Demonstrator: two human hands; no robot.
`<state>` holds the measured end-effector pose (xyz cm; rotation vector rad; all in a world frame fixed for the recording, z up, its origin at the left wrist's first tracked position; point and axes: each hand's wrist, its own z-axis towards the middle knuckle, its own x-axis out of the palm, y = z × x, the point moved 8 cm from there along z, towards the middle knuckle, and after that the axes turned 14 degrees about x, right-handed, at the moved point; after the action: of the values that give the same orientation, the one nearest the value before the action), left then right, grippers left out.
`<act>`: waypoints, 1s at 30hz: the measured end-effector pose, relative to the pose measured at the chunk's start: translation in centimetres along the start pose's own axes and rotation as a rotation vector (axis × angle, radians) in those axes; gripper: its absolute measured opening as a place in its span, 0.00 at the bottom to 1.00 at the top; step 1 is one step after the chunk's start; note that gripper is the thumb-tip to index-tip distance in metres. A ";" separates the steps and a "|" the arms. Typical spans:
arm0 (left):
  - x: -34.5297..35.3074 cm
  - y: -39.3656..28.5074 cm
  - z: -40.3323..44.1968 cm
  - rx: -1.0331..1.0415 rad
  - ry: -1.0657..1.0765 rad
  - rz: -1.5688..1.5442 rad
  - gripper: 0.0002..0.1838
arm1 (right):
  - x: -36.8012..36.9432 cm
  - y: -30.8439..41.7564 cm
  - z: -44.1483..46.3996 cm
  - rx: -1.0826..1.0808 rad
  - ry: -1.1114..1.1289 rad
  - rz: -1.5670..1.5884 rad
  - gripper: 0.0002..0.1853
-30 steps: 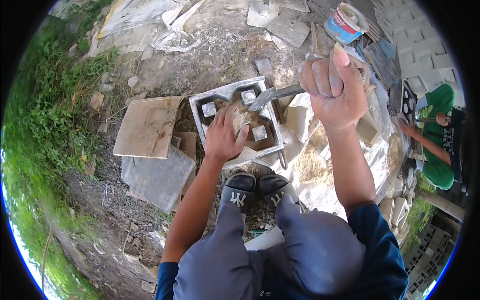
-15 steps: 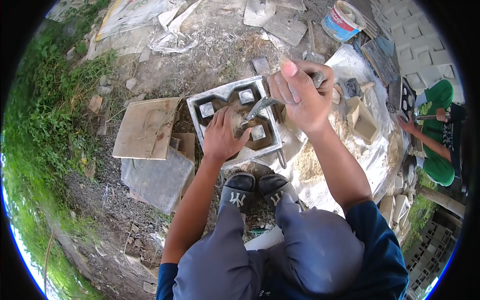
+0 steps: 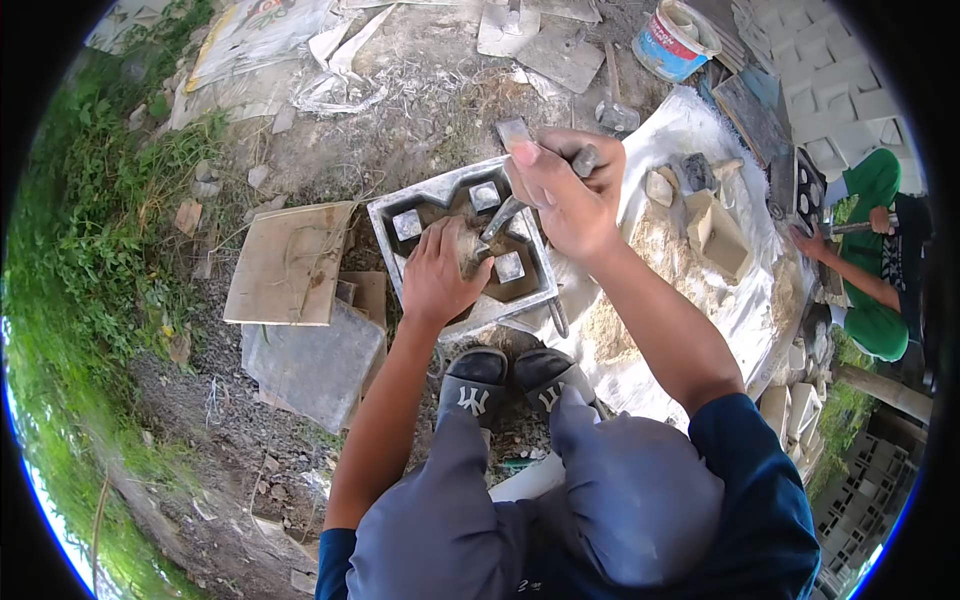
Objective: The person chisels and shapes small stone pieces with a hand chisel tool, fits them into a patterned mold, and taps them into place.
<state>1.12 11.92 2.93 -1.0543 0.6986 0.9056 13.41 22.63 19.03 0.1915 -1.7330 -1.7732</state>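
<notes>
A square metal mould (image 3: 460, 325) lies on the ground before my feet, with pale square blocks (image 3: 509, 266) standing in its dark recesses. My left hand (image 3: 437, 275) rests flat on the sandy middle of the mould, fingers stretched and thumb apart. Above the mould's right side, my right hand (image 3: 570, 195) is closed round a narrow metal trowel (image 3: 502, 217). Its blade slants down to the left, and its tip is close to my left fingers. Whether the tip touches the sandy fill, I cannot tell.
A sand pile (image 3: 625, 320) lies on a white sheet (image 3: 655, 375) to the right, with a hollow block (image 3: 718, 235). Boards (image 3: 285, 262) and a grey slab (image 3: 310, 365) lie left. A paint bucket (image 3: 675, 42) stands at the back. Another person in green (image 3: 873, 300) works at far right.
My right hand has moved left and slightly down with the trowel, nearer the mould's centre. My left hand stays on the mould. The whole view has shifted slightly.
</notes>
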 end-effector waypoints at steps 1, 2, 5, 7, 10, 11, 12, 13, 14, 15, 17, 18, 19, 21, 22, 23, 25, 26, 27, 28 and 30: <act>0.1 0.1 -0.2 -0.005 0.008 -0.003 0.37 | 0.0 0.7 -0.6 -0.035 0.043 0.025 0.25; 0.1 0.0 -0.4 0.004 0.001 -0.002 0.36 | -0.5 0.6 -0.8 -0.064 0.026 0.096 0.26; 0.0 -0.1 0.1 0.020 -0.023 -0.002 0.35 | -2.5 -2.3 0.1 0.029 -0.027 0.196 0.27; -0.1 -0.2 0.1 0.041 -0.042 0.023 0.35 | -2.8 -1.6 -0.1 0.020 -0.046 0.183 0.27; 0.3 0.1 -0.2 0.020 -0.016 -0.007 0.35 | -2.0 0.6 -1.3 -0.105 -0.014 0.154 0.27; 0.2 0.1 -0.1 0.013 -0.014 -0.010 0.36 | -2.1 0.0 -0.8 -0.102 -0.008 0.157 0.27; 0.0 0.0 0.0 0.032 -0.038 -0.016 0.35 | -2.2 -1.1 0.2 -0.016 0.004 0.181 0.27; 0.0 -0.1 0.0 0.040 -0.037 -0.015 0.35 | -2.2 -1.9 0.7 0.066 0.008 0.204 0.26; 0.0 -0.1 0.1 0.030 -0.027 0.005 0.35 | -1.9 -2.2 1.0 0.062 0.050 0.208 0.26; 0.1 0.0 0.1 0.018 -0.011 0.023 0.35 | -1.7 -1.5 0.8 0.056 0.047 0.208 0.26; 0.2 0.1 0.0 0.019 -0.010 0.011 0.35 | -0.3 0.7 -0.5 -0.086 0.073 -0.003 0.25; 0.4 0.1 -0.2 0.013 -0.004 -0.002 0.35 | -0.5 0.5 -0.6 -0.036 0.065 0.033 0.25; 0.3 0.2 -0.1 0.012 -0.008 -0.009 0.36 | -0.4 0.0 -0.2 -0.032 0.070 0.037 0.25; 0.2 0.0 -0.2 0.012 -0.002 -0.006 0.36 | -0.4 -1.9 0.9 0.080 -0.010 -0.046 0.27; 0.2 0.1 0.0 0.011 -0.004 -0.004 0.36 | -0.6 -1.7 1.4 0.095 -0.013 -0.011 0.27; 0.3 0.1 0.2 0.024 -0.002 -0.004 0.36 | -0.8 -1.2 1.0 0.086 -0.022 -0.010 0.27; 0.2 0.0 0.1 0.035 -0.020 0.007 0.36 | 0.1 0.4 -0.7 0.022 0.079 -0.093 0.26; 0.2 0.0 -0.2 0.026 -0.015 0.005 0.36 | 0.2 0.9 -1.2 -0.022 0.098 -0.098 0.26; 0.2 0.0 -0.1 0.030 -0.013 0.001 0.36 | 0.5 0.2 -1.1 -0.015 0.106 -0.095 0.26; 0.2 -0.1 -0.1 0.041 -0.010 -0.003 0.36 | 0.6 -1.1 -0.7 0.011 0.070 -0.146 0.26; 0.1 -0.4 0.0 0.044 -0.009 0.015 0.35 | 0.9 -1.7 0.2 0.057 -0.002 -0.118 0.27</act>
<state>1.50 11.89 2.99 -1.0066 0.7163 0.9041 12.02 22.21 17.74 0.3226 -1.8078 -1.8081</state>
